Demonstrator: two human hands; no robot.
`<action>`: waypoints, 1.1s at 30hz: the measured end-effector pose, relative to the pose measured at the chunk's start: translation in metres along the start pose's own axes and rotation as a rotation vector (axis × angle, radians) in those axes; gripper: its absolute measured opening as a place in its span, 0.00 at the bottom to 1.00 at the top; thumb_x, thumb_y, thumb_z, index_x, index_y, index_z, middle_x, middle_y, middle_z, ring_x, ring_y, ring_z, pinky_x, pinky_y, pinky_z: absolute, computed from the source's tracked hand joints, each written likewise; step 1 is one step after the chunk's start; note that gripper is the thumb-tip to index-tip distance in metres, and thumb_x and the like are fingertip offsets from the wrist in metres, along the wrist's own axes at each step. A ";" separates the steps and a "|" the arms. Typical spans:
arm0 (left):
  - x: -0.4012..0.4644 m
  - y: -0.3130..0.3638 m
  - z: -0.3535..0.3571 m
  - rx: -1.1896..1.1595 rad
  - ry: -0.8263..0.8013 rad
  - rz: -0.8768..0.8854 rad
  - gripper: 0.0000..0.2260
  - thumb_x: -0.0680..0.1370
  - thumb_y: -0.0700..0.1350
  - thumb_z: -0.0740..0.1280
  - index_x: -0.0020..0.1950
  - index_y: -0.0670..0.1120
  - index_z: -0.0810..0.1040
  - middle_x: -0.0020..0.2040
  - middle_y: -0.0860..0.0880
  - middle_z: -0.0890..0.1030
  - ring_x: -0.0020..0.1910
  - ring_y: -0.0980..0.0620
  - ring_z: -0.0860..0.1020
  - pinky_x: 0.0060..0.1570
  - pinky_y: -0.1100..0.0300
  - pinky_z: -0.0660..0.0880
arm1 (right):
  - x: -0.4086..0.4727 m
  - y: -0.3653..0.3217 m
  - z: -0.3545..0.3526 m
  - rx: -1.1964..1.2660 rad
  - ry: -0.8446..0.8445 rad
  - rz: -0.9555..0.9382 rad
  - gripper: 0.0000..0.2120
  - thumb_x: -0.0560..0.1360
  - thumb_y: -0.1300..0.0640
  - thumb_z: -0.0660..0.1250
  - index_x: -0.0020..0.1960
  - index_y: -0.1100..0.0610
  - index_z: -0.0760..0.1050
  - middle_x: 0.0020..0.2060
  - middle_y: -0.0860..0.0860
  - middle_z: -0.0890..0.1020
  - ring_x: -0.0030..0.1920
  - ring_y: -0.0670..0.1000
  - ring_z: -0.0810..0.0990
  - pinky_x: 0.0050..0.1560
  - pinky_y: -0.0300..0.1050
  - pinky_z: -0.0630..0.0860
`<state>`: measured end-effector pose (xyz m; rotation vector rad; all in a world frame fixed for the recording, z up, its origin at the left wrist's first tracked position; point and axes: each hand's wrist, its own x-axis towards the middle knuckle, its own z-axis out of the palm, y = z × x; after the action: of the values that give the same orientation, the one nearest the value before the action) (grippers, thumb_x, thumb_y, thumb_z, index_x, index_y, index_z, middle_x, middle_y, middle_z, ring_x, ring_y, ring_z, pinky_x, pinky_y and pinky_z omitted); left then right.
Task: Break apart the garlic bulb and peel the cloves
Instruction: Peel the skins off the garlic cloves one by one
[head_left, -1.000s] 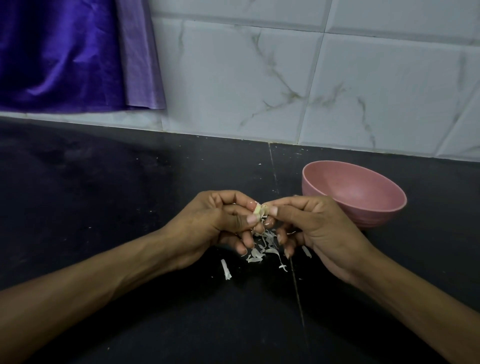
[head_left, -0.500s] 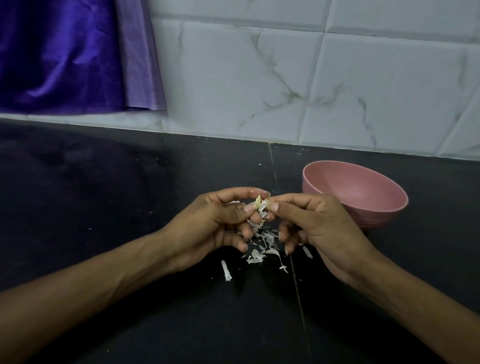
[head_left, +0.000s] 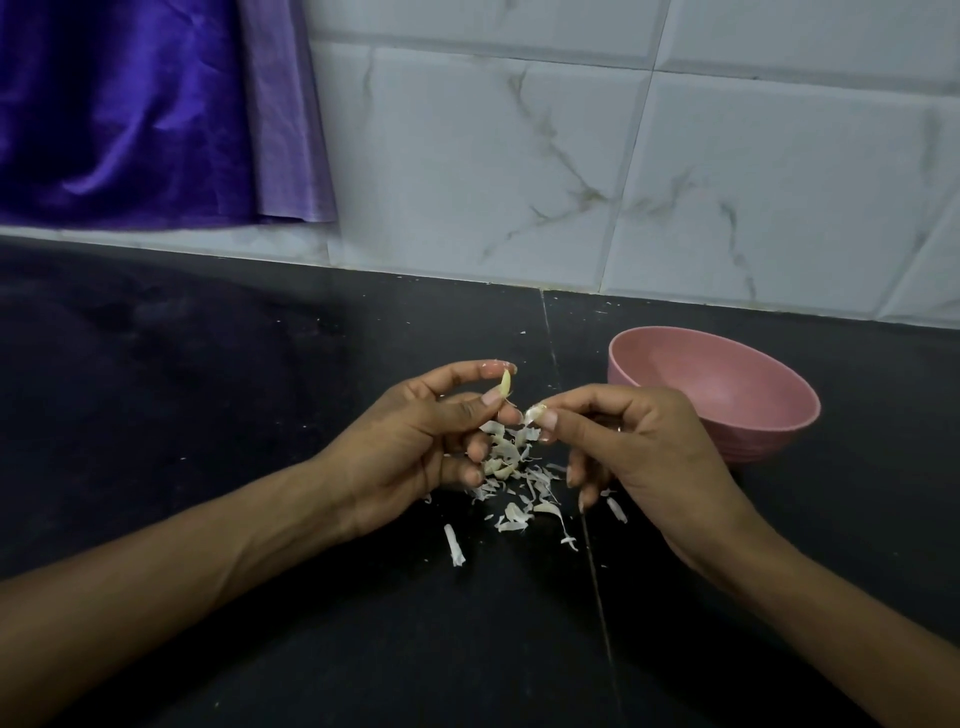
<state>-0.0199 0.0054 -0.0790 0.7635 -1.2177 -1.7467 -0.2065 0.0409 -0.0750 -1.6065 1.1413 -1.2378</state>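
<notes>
left hand pinching, right hand pinching, slightly apart

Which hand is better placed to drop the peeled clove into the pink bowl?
Left, probably: the left hand pinches the clove. The right hand is beside the pink bowl but pinches a piece of skin.

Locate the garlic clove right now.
Head view, centre: the garlic clove is pinched in the left hand, above the peel scraps, left of the pink bowl.

Bowl's near base hidden behind right hand.
</notes>
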 end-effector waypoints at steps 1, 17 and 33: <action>-0.001 0.000 0.000 0.012 0.001 0.008 0.19 0.71 0.40 0.69 0.62 0.43 0.77 0.40 0.47 0.82 0.24 0.57 0.72 0.22 0.64 0.71 | 0.000 -0.001 0.000 -0.003 0.010 -0.008 0.05 0.72 0.59 0.73 0.44 0.61 0.84 0.28 0.48 0.81 0.25 0.47 0.74 0.24 0.39 0.74; -0.009 -0.002 0.005 0.273 -0.001 0.179 0.19 0.68 0.38 0.73 0.58 0.42 0.77 0.40 0.41 0.84 0.23 0.52 0.74 0.22 0.61 0.74 | 0.000 -0.003 -0.002 -0.002 -0.021 -0.012 0.11 0.69 0.52 0.72 0.47 0.57 0.83 0.36 0.50 0.83 0.30 0.48 0.77 0.26 0.42 0.76; -0.008 -0.007 0.004 0.499 0.063 0.309 0.10 0.72 0.44 0.71 0.51 0.41 0.79 0.40 0.43 0.82 0.25 0.49 0.77 0.21 0.62 0.73 | 0.002 -0.002 -0.002 0.165 -0.044 0.102 0.09 0.72 0.62 0.70 0.52 0.64 0.80 0.38 0.56 0.83 0.35 0.50 0.81 0.36 0.43 0.82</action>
<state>-0.0213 0.0155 -0.0847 0.8507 -1.6565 -1.1712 -0.2083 0.0390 -0.0721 -1.4288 1.0525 -1.1924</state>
